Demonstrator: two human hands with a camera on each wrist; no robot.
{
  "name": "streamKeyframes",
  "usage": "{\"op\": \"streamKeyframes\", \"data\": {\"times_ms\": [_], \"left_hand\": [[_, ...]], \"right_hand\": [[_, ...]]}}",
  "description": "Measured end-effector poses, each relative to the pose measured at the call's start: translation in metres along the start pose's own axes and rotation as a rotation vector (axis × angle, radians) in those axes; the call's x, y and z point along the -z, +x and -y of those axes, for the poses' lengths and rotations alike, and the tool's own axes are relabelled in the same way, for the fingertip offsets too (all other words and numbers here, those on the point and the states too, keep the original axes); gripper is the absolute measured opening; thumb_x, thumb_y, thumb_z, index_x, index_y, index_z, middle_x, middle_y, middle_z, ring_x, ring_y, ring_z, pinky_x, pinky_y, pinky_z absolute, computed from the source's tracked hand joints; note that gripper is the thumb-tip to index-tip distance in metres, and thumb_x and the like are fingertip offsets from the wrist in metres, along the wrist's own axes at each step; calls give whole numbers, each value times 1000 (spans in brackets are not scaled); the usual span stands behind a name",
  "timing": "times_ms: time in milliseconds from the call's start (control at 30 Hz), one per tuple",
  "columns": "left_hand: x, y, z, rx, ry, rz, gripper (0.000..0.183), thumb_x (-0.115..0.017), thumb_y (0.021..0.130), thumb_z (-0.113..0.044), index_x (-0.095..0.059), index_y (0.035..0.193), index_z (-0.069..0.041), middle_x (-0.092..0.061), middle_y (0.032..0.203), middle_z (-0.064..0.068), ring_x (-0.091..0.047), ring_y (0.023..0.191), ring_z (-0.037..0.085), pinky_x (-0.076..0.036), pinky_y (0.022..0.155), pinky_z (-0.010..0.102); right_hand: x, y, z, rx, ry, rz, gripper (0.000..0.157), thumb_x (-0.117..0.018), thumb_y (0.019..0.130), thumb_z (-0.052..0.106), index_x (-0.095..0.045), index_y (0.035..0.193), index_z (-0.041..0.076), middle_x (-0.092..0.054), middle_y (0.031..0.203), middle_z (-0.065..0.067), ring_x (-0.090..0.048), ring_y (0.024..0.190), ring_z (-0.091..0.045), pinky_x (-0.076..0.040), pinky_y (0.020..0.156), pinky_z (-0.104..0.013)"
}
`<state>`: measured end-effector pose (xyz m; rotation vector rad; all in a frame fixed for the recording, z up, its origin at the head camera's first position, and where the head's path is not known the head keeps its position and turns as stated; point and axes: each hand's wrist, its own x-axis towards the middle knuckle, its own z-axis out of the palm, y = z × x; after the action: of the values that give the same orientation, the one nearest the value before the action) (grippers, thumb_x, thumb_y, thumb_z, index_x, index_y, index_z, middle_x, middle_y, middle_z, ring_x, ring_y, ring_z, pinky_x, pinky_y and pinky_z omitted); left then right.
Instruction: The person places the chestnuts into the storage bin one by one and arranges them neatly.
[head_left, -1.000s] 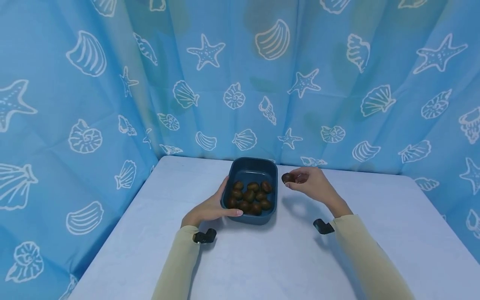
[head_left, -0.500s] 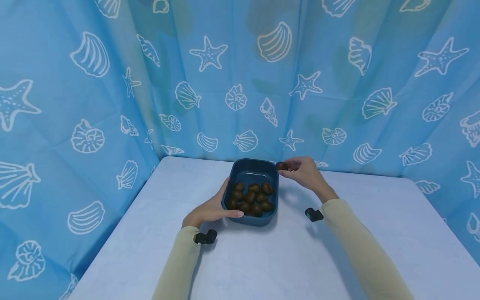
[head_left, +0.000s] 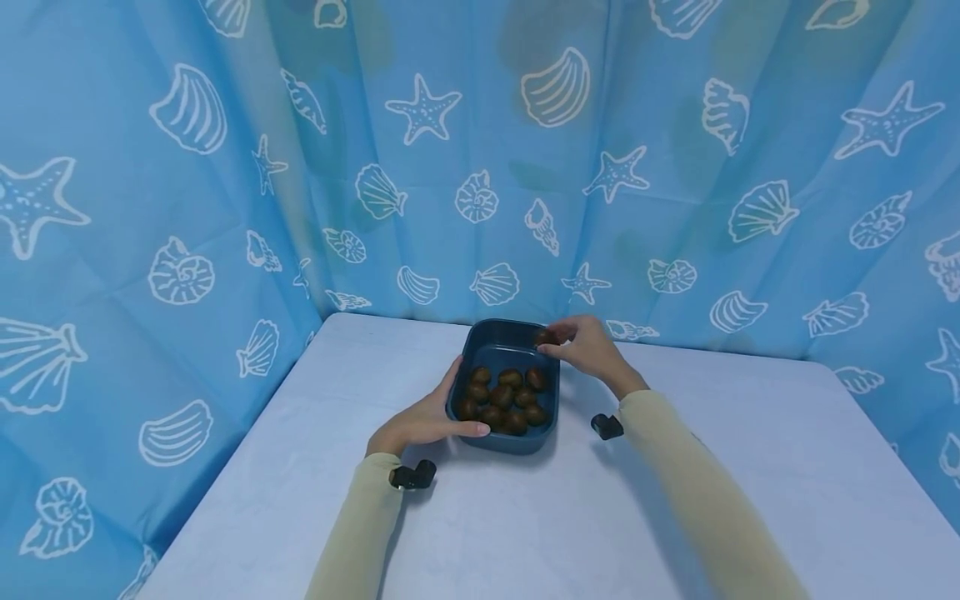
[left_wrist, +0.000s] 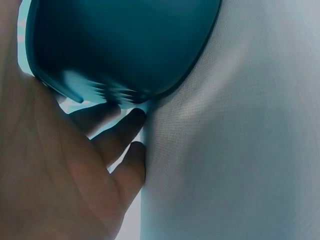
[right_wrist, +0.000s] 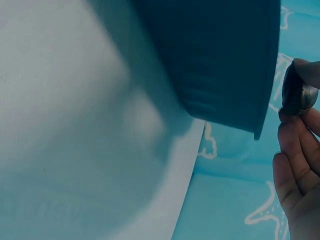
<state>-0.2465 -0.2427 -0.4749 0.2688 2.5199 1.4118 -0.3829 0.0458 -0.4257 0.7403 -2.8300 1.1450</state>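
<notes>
A dark blue rectangular plastic box stands on the table in the head view, with several brown chestnuts gathered in its near part. My left hand holds the box at its near left corner, thumb along the near rim and fingers along the left side. In the left wrist view, those fingers lie bent against the box's outer wall. My right hand pinches one more chestnut between thumb and fingertips, over the box's far right rim. The far part of the box floor shows bare.
A white cloth covers the table. Close behind it and on the left hangs a blue curtain with white shells and starfish. Small black wrist cameras sit on both cuffs.
My right hand has moved left with the chestnut, from beside the box to over its far right rim. The left hand keeps its hold on the box.
</notes>
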Motion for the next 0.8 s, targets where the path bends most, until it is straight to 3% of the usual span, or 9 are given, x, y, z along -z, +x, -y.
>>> {"op": "streamKeyframes", "data": {"times_ms": [300, 467, 800], "left_hand": [[0, -1, 2, -5, 1, 1, 126, -83, 80, -56, 10, 164, -44, -5, 176, -4, -14, 163, 30, -20, 125, 69], [0, 0, 3, 2, 4, 1, 127, -83, 79, -57, 10, 164, -45, -6, 176, -4, -15, 162, 29, -21, 125, 69], [0, -1, 0, -2, 7, 1, 129, -83, 77, -61, 10, 164, -42, -6, 176, -3, -14, 163, 30, -20, 125, 68]], "right_hand": [[-16, 11, 5, 62, 11, 51, 42, -80, 90, 29, -73, 122, 2, -76, 113, -15, -71, 101, -28, -62, 87, -45], [-20, 13, 10, 54, 3, 92, 38, -80, 91, 26, -74, 120, 3, -75, 116, -15, -71, 104, -29, -61, 90, -46], [-29, 18, 12, 97, -145, 161, 37, -80, 91, 22, -74, 121, 0, -76, 114, -15, -71, 102, -27, -60, 90, -44]]}}
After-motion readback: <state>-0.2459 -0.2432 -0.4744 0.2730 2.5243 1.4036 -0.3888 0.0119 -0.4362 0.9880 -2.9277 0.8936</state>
